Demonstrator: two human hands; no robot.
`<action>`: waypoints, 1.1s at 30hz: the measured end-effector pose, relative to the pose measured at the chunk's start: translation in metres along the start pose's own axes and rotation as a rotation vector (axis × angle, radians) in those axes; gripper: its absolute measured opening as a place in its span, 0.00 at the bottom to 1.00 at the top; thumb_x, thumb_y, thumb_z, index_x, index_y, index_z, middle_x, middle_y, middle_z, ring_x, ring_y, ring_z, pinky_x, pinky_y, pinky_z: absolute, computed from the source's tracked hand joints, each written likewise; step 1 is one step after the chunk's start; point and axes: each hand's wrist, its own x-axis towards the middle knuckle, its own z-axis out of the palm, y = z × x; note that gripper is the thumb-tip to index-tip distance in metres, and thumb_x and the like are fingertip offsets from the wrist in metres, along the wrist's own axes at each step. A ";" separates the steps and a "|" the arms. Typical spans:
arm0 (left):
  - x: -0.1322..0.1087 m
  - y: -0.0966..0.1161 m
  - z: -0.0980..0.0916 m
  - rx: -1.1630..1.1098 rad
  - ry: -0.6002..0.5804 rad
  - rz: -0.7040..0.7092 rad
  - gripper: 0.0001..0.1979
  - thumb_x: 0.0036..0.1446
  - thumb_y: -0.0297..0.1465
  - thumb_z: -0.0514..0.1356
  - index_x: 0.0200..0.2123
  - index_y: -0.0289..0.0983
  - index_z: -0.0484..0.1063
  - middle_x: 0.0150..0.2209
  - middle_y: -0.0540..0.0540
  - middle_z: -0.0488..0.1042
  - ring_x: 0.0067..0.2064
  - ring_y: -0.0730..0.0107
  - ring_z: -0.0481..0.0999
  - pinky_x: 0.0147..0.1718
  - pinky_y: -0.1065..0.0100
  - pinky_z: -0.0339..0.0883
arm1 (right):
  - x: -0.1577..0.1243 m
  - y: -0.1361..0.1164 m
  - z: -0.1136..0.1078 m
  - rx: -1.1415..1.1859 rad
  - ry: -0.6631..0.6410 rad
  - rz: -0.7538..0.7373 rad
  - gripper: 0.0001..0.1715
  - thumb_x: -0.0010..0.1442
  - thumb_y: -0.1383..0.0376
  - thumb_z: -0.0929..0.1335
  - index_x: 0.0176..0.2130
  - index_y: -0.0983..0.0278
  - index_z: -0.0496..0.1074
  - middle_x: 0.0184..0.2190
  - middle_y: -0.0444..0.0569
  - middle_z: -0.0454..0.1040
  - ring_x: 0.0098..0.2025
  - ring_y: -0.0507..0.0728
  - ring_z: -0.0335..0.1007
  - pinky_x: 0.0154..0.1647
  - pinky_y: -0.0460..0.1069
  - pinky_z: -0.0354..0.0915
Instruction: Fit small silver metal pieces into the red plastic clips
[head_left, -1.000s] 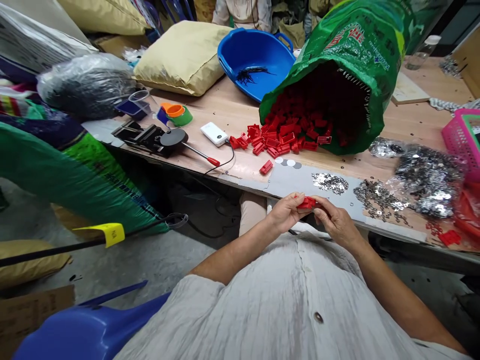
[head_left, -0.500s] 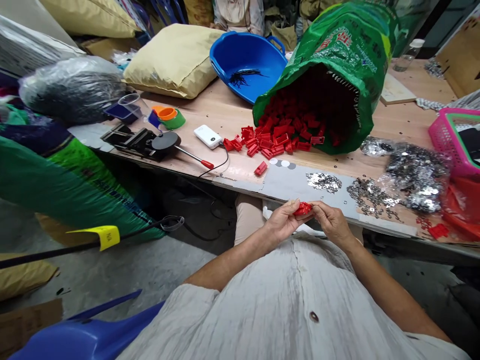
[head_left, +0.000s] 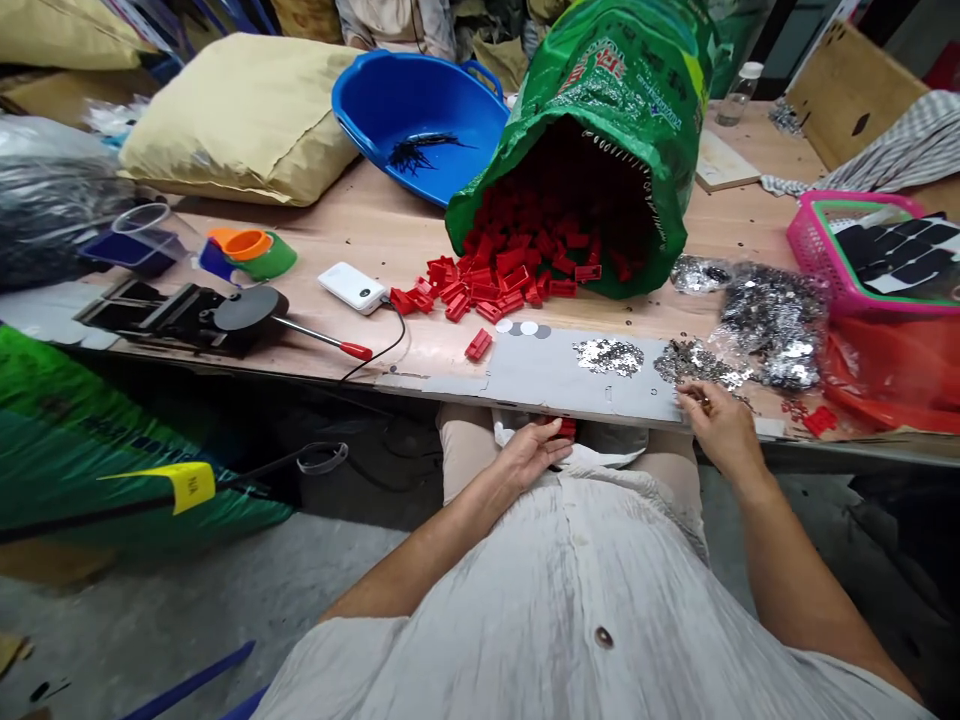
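Observation:
My left hand (head_left: 531, 455) rests in my lap below the table edge, fingers curled round a small red plastic clip (head_left: 564, 428). My right hand (head_left: 718, 425) has reached out to the table's front edge, its fingertips pinched in a scatter of small silver metal pieces (head_left: 694, 362). A tipped green sack (head_left: 626, 90) spills several red plastic clips (head_left: 517, 275) onto the wooden table (head_left: 390, 235). One loose red clip (head_left: 478, 344) lies near the front edge beside a grey sheet (head_left: 559, 375).
A blue basin (head_left: 375, 100) with black bits sits at the back, a tan cushion (head_left: 240, 115) to its left. A white power bank (head_left: 352, 287), a black hand tool with a red-tipped lever (head_left: 225, 315) and coloured cups (head_left: 244, 250) lie left. A pink basket (head_left: 877, 255) stands right.
My hands have parted: the right one left the red clip and went out to the metal pieces. The left one dropped to my lap with the clip. The view shifted right.

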 end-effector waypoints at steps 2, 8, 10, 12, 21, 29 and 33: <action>-0.002 0.001 -0.001 0.028 0.023 0.024 0.16 0.48 0.29 0.70 0.39 0.36 0.69 0.40 0.43 0.75 0.44 0.60 0.79 0.50 0.58 0.71 | 0.006 0.014 -0.009 -0.142 0.024 0.025 0.15 0.62 0.58 0.64 0.42 0.61 0.76 0.40 0.52 0.79 0.40 0.61 0.72 0.39 0.53 0.64; -0.022 0.010 0.001 0.104 -0.009 -0.012 0.17 0.47 0.30 0.71 0.39 0.34 0.71 0.47 0.39 0.76 0.50 0.58 0.78 0.53 0.60 0.69 | 0.022 0.025 -0.012 -0.354 -0.005 0.045 0.15 0.62 0.56 0.65 0.39 0.61 0.77 0.37 0.52 0.78 0.39 0.61 0.71 0.35 0.52 0.59; -0.030 0.015 0.001 0.169 -0.093 -0.023 0.19 0.48 0.31 0.71 0.44 0.33 0.73 0.49 0.36 0.76 0.49 0.59 0.78 0.53 0.60 0.69 | 0.025 0.024 -0.009 -0.359 -0.029 0.050 0.14 0.62 0.57 0.65 0.40 0.60 0.77 0.38 0.51 0.78 0.39 0.60 0.71 0.34 0.51 0.58; -0.038 0.022 0.001 0.225 -0.147 0.014 0.20 0.49 0.33 0.70 0.45 0.32 0.74 0.47 0.36 0.77 0.47 0.61 0.79 0.52 0.61 0.69 | 0.028 0.023 -0.007 -0.360 -0.056 0.059 0.14 0.62 0.57 0.65 0.40 0.59 0.77 0.39 0.50 0.78 0.39 0.60 0.70 0.34 0.51 0.58; -0.049 0.074 -0.008 0.490 0.019 0.562 0.19 0.50 0.39 0.69 0.43 0.34 0.75 0.38 0.43 0.79 0.39 0.66 0.80 0.38 0.67 0.72 | 0.034 0.026 -0.010 -0.361 -0.082 0.057 0.15 0.62 0.56 0.64 0.40 0.59 0.77 0.39 0.49 0.78 0.38 0.59 0.70 0.34 0.51 0.58; -0.022 0.122 -0.043 0.904 0.632 1.183 0.20 0.54 0.33 0.64 0.50 0.38 0.71 0.43 0.44 0.75 0.42 0.66 0.75 0.40 0.65 0.69 | 0.030 0.026 -0.011 -0.381 -0.130 0.018 0.17 0.62 0.55 0.63 0.40 0.58 0.78 0.37 0.50 0.77 0.36 0.59 0.70 0.33 0.51 0.59; -0.006 0.132 -0.054 1.248 0.803 1.199 0.25 0.52 0.35 0.67 0.54 0.37 0.69 0.48 0.39 0.72 0.49 0.58 0.72 0.49 0.59 0.66 | 0.031 0.033 -0.012 -0.389 -0.162 0.021 0.19 0.61 0.51 0.63 0.40 0.58 0.77 0.40 0.50 0.78 0.38 0.61 0.71 0.34 0.52 0.60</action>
